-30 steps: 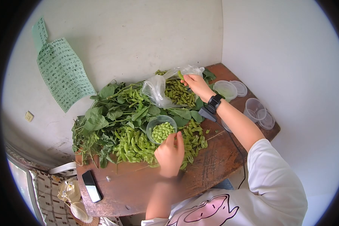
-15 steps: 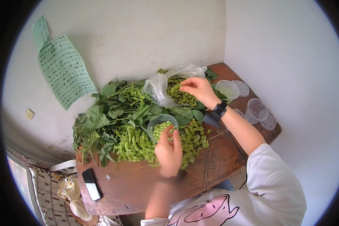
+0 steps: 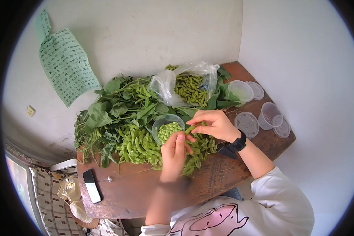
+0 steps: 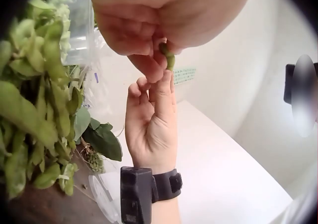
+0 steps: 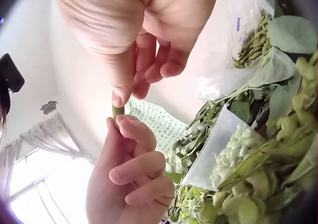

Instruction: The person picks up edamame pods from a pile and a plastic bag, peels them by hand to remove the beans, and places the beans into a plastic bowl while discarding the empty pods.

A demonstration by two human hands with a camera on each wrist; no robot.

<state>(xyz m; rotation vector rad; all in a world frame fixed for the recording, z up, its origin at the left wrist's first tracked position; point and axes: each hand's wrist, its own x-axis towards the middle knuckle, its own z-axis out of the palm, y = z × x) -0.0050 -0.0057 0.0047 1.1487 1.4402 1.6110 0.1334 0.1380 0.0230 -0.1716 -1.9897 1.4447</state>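
Green pod spanning the gap between my two hands, its long axis running from the fingertips of my left hand to those of my right hand. Each hand grasps it in a pinch, one at either end; the pod lies immediately at the left fingertips, on the side facing the right hand. The tub of shelled beans stands just beyond my left hand, the nearer of the two. Unopened pods lie to that hand's left.
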